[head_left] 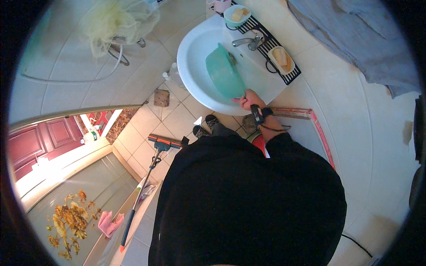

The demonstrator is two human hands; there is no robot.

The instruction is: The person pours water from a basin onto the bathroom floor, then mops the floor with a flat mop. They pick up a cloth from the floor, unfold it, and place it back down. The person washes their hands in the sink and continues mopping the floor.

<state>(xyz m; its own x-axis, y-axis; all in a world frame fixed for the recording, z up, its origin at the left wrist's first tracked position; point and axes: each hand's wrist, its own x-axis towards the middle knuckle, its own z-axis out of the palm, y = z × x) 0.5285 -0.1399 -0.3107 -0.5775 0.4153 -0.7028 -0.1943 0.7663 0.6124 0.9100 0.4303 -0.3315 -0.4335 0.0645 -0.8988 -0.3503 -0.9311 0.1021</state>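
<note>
A translucent green plastic basin [225, 73] stands tilted on its side in a white washbasin [191, 71]. My right hand [249, 98] is at the green basin's lower end, its fingers around the rim; a dark strap with a small device is on the wrist. A chrome faucet [248, 42] points over the washbasin, above the green basin. Something brownish shows partly behind the basin. My left hand is out of view.
Soap dishes [281, 60] [237, 15] rest on a black slatted rack [293, 75] behind the faucet. A squeegee mop [163, 143] leans at the left. Plastic bottles [175, 75] and a small box [161, 98] stand on the tiled floor. A grey cloth [362, 36] hangs at right.
</note>
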